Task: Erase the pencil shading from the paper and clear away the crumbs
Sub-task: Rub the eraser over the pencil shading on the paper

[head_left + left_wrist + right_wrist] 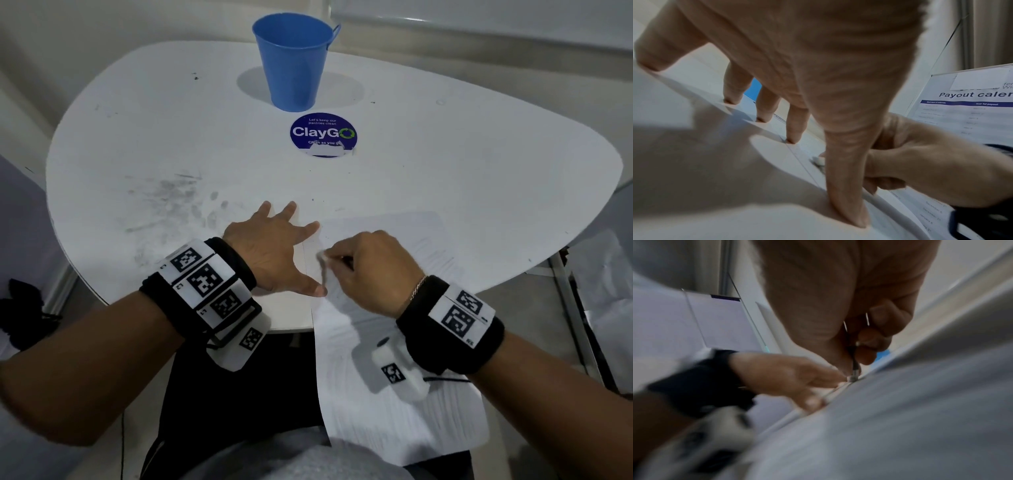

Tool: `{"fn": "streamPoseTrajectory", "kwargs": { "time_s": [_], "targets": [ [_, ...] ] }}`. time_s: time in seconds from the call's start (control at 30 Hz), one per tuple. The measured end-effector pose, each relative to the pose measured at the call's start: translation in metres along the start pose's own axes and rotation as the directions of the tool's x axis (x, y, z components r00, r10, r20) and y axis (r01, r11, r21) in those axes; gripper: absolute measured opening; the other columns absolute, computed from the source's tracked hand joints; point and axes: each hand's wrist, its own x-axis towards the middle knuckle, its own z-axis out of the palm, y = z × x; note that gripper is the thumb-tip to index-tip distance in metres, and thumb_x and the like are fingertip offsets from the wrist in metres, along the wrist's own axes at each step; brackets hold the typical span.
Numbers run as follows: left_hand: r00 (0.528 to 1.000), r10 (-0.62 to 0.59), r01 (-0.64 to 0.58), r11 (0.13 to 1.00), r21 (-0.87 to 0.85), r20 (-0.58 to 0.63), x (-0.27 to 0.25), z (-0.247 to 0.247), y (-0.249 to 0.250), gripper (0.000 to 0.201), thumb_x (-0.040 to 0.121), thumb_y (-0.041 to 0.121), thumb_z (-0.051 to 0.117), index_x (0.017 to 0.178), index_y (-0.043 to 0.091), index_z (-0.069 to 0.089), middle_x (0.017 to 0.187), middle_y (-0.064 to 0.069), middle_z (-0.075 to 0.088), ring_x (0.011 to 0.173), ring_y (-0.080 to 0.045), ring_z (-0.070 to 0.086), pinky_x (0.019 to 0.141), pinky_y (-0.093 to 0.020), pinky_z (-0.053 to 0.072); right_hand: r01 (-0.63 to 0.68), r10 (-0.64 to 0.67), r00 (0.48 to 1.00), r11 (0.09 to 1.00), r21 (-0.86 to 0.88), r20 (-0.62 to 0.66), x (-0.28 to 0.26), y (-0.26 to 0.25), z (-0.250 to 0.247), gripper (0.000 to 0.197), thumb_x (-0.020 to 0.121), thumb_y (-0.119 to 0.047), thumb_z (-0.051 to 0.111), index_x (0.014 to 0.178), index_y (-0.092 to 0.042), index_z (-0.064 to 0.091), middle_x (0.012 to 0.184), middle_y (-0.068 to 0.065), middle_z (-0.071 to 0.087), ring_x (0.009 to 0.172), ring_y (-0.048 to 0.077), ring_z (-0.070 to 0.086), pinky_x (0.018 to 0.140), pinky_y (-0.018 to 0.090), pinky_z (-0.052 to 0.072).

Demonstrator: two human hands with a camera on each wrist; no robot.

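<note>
My left hand (270, 250) lies spread on the white desk (445, 154), fingertips (791, 139) and thumb pressing down at the left edge of the paper (394, 411), its grip released. My right hand (370, 270) has its grip pinched around a small eraser (323, 265), whose tip meets the paper just beside my left thumb. The paper hangs over the desk's near edge. A blue cup (294, 61) stands at the far side, a round sticker (323, 135) before it.

One paper (394, 404), one blue bucket (294, 61), one round sticker (323, 135), two hands.
</note>
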Motion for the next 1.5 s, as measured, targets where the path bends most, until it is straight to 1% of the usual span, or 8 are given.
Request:
{"fn": "streamPoseTrajectory", "kwargs": {
  "time_s": [0.23,0.37,0.73,0.97,1.13,1.27,1.37,1.5],
  "targets": [
    [1.000,0.003,-0.003,1.000,0.012,-0.007,0.001,0.001,-0.001,0.111,0.068,0.091,0.054,0.156,0.051,0.001,0.169,0.010,-0.010,0.156,-0.026,-0.008,0.114,-0.057,0.032,-0.032,0.038,0.997,0.997,0.076,-0.069,0.006,0.005,-0.002,0.020,0.096,-0.025,0.060,0.096,-0.020,0.079,0.088,-0.004,0.076,0.072,0.011,0.066,0.072,0.028,0.053],
    [1.000,0.007,-0.007,1.000,0.019,-0.022,-0.001,0.000,0.001,0.110,0.067,0.091,0.055,0.156,0.050,0.004,0.169,0.009,-0.006,0.156,-0.025,-0.005,0.111,-0.055,0.037,0.031,-0.035,0.997,0.997,0.067,0.068,-0.001,-0.005,0.005,0.020,0.095,-0.028,0.059,0.091,-0.028,0.079,0.095,-0.014,0.076,0.054,-0.006,0.053,0.061,0.009,0.037],
    [1.000,0.008,-0.008,1.000,0.015,-0.020,-0.002,-0.001,0.000,0.110,0.068,0.091,0.054,0.156,0.051,0.002,0.169,0.009,-0.007,0.156,-0.026,-0.006,0.113,-0.057,0.035,-0.030,0.032,0.999,0.994,0.101,-0.013,0.007,0.004,-0.001,0.018,0.094,-0.027,0.062,0.102,-0.026,0.078,0.101,-0.010,0.076,0.085,0.010,0.068,0.081,0.029,0.054],
    [1.000,0.007,-0.007,1.000,0.026,-0.021,-0.001,0.000,0.001,0.111,0.068,0.092,0.054,0.157,0.050,0.002,0.169,0.009,-0.006,0.156,-0.025,-0.005,0.112,-0.055,0.038,0.032,-0.044,0.994,0.993,0.113,0.103,0.001,-0.004,0.000,0.020,0.095,-0.027,0.060,0.090,-0.026,0.079,0.098,-0.015,0.075,0.057,-0.010,0.055,0.062,0.011,0.039],
    [1.000,0.007,-0.007,1.000,0.012,-0.009,-0.001,-0.001,0.000,0.110,0.070,0.091,0.054,0.156,0.050,0.001,0.169,0.009,-0.008,0.156,-0.026,-0.007,0.114,-0.057,0.035,-0.074,0.077,0.993,0.997,0.038,-0.088,0.010,0.005,-0.011,0.021,0.095,-0.021,0.059,0.097,-0.016,0.079,0.086,-0.003,0.075,0.078,0.017,0.067,0.075,0.032,0.054],
    [1.000,0.004,-0.004,1.000,0.020,-0.012,-0.002,-0.001,0.001,0.112,0.067,0.092,0.055,0.157,0.050,0.002,0.169,0.008,-0.007,0.156,-0.026,-0.006,0.112,-0.056,0.037,-0.007,0.004,0.997,0.999,0.045,0.075,-0.001,-0.010,-0.007,0.021,0.094,-0.022,0.059,0.088,-0.021,0.079,0.066,-0.026,0.066,0.057,-0.001,0.056,0.062,0.016,0.043],
    [1.000,0.001,-0.001,1.000,0.000,-0.008,-0.002,-0.001,0.000,0.111,0.069,0.090,0.056,0.157,0.051,0.001,0.169,0.009,-0.009,0.156,-0.026,-0.008,0.115,-0.057,0.033,-0.041,0.043,0.999,0.997,0.060,-0.029,0.008,0.001,-0.011,0.018,0.094,-0.023,0.061,0.099,-0.020,0.079,0.094,-0.009,0.076,0.079,0.010,0.067,0.076,0.028,0.053],
    [1.000,0.005,-0.005,1.000,-0.004,-0.009,-0.002,-0.001,0.000,0.111,0.069,0.090,0.056,0.157,0.051,0.001,0.169,0.009,-0.009,0.156,-0.025,-0.008,0.114,-0.056,0.033,-0.048,0.052,0.996,0.997,0.059,-0.070,0.008,0.003,-0.006,0.022,0.096,-0.025,0.060,0.091,-0.015,0.078,0.072,-0.012,0.072,0.068,0.009,0.064,0.067,0.029,0.052]
  ]
}}
